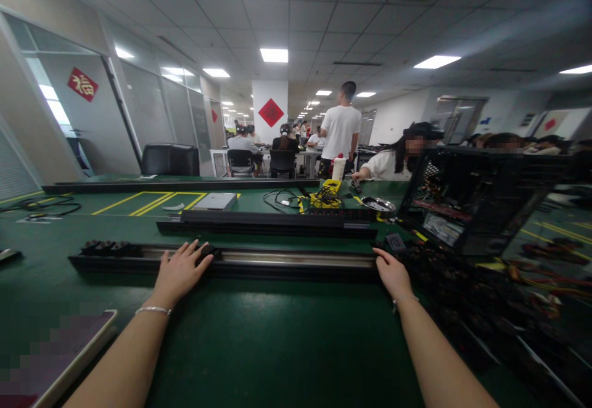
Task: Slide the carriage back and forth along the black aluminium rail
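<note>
A long black rail, a channel with a metallic strip along its inside, lies across the green table in front of me. My left hand rests palm down over its left part, fingers spread. Beside those fingertips sits a small black block in the channel. Several more black blocks stand in the rail's left end. At the right end, my right hand has its fingers bent around the rail's tip; its lower fingers are hidden. Just past that hand lies a small dark square part.
Behind lie another black rail, a longer one, a grey box, a yellow tray with cables and a metal dish. An open computer case and dark parts crowd the right. A phone lies front left. A co-worker sits opposite.
</note>
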The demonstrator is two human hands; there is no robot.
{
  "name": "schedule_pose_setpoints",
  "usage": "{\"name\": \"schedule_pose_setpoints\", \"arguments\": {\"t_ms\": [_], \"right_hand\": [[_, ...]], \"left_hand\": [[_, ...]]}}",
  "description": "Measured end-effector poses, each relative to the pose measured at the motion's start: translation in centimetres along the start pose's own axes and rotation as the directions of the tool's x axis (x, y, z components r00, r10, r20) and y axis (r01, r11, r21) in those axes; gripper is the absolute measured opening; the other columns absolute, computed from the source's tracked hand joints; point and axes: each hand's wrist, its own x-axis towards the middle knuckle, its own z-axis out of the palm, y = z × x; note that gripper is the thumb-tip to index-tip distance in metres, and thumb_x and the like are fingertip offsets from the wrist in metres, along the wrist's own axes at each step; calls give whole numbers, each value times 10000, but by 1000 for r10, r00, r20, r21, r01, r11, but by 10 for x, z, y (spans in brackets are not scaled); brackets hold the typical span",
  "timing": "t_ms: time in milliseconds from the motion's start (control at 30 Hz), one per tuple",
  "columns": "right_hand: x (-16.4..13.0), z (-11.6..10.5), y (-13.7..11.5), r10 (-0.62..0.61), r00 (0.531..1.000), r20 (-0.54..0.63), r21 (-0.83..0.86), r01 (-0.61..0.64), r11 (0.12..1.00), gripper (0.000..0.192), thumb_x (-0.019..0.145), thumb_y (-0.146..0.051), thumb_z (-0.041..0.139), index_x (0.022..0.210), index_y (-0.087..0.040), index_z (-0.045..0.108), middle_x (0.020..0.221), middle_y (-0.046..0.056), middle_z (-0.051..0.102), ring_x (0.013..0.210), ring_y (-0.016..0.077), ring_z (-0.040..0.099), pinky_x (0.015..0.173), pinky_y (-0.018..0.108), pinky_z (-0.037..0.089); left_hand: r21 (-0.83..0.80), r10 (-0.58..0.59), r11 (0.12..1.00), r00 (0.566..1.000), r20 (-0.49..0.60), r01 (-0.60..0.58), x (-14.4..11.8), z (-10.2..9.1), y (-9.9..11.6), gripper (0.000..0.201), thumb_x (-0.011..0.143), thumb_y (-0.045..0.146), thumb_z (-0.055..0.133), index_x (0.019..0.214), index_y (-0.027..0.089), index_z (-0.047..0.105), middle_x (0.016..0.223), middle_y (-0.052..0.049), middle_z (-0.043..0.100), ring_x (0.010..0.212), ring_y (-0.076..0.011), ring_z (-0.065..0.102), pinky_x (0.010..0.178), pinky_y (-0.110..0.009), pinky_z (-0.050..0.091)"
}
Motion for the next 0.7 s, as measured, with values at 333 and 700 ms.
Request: {"name": "schedule_pose_setpoints", "arguments": {"t_ms": [333, 700], "right_hand": [[1, 1, 1, -10, 1000, -13, -23, 9, 1000, 488, 743, -340, 395, 1143, -199, 636, 675, 21, 656, 507, 133, 509, 532, 250, 364], [1, 0, 0, 20, 1000, 2, -31, -20, 999, 490, 752, -352, 387, 1162, -225, 624, 709, 20, 666, 532, 138, 520, 542, 252, 370]], "left_hand": [[-2, 32, 999, 999, -4, -32, 0, 0, 5, 524, 859, 471, 277, 1307, 262, 454, 1413, -54, 406, 1323, -275, 308, 1033, -573, 196], [18, 45, 999, 999, 11, -45, 0, 0, 5, 506, 859, 473, 286, 1291, 287, 473, 1415, -63, 403, 1321, -279, 310, 1032, -554, 209]]}}
